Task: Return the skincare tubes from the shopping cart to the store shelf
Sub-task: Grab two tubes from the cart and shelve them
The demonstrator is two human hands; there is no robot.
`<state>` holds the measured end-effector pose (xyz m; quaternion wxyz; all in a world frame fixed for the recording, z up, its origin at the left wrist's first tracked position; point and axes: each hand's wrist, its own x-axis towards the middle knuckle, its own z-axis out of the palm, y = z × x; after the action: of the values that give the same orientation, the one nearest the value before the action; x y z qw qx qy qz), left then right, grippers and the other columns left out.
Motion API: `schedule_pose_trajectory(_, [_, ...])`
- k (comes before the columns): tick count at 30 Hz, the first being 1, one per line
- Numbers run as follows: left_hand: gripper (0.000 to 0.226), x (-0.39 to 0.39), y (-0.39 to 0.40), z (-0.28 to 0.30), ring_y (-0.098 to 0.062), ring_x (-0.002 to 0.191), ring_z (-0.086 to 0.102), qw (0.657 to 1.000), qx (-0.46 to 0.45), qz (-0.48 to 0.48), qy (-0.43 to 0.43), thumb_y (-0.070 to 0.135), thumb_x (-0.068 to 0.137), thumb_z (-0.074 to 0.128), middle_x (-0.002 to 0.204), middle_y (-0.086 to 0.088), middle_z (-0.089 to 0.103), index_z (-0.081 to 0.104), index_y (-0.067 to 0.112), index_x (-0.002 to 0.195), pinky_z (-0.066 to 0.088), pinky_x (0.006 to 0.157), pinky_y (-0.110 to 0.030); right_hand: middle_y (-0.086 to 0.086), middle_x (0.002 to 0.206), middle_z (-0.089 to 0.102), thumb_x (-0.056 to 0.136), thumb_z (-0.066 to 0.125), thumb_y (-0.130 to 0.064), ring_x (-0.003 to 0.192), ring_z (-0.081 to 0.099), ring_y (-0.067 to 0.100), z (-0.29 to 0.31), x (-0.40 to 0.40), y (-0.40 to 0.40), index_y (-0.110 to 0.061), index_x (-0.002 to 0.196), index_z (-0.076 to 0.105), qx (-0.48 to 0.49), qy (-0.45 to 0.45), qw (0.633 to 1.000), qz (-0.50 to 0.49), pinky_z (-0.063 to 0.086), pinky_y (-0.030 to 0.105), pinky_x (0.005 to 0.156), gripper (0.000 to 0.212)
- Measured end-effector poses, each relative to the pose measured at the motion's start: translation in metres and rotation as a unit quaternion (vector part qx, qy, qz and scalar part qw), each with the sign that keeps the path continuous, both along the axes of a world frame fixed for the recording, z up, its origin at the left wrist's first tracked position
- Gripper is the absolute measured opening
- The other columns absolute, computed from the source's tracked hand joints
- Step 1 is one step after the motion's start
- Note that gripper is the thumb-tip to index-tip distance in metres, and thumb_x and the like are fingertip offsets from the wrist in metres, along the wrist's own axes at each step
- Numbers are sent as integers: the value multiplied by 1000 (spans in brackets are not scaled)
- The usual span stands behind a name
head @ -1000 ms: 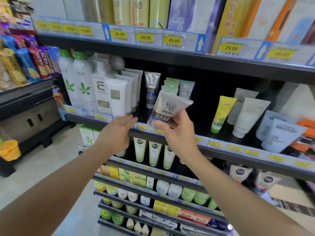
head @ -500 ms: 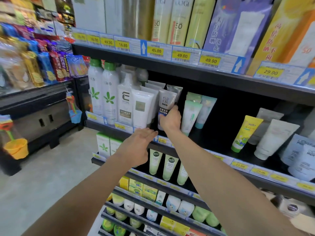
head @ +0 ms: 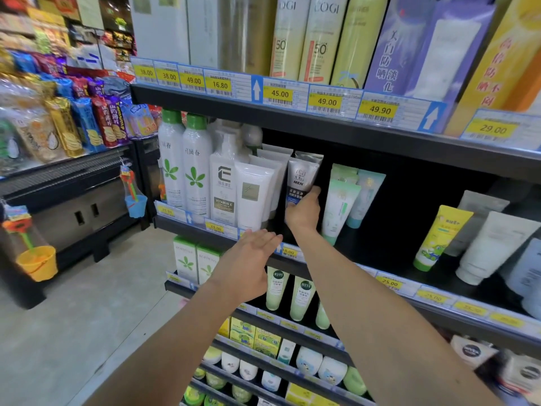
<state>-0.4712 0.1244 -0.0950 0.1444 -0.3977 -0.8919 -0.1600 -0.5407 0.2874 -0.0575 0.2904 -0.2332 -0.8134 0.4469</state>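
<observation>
A grey tube marked MEN (head: 301, 177) stands upright on the black store shelf (head: 366, 256), in front of a second grey tube and between white tubes (head: 254, 194) and pale green tubes (head: 339, 206). My right hand (head: 303, 213) is wrapped around the lower part of the MEN tube. My left hand (head: 248, 265) hovers flat, fingers apart and holding nothing, just in front of the shelf's edge below the white tubes. The shopping cart is out of view.
Tall white spray bottles with green caps (head: 184, 159) and a Vitamin E pump bottle (head: 224, 183) stand left of the tubes. A yellow tube (head: 439, 238) and larger white tubes lean further right. Shelves above and below are full of products. Snack racks fill the left.
My right hand has carried the MEN tube from in front of the shelf into the row and set it upright there. My left hand stayed near the shelf edge.
</observation>
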Motion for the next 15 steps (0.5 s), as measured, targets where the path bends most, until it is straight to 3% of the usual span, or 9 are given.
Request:
schedule_pose_trajectory(6, [77,3,2,2,-13,148,16,1000,-5,11,-6,5,85,51,159,3,27,21,20,155,-2,123,-30,20,129,53,84,65,-1,119,54,36,3,0,0,-6,140,27,-13,-34,999,8,49,50,98,68])
schedule_pose_trajectory(10, [79,5,3,5,-14,149,14,1000,-18,14,-12,5,85,51,160,3,26,19,19,155,-2,122,-29,23,142,42,88,63,-9,126,49,38,10,7,-3,-4,150,10,-59,-95,994,21,48,47,101,81])
schedule_pose_trajectory(15, [80,4,4,7,-16,149,15,999,-39,18,-19,6,83,55,160,-1,26,20,17,155,1,123,-32,23,143,42,91,56,-14,124,51,37,23,35,-11,3,149,9,-58,-129,988,62,50,42,97,77])
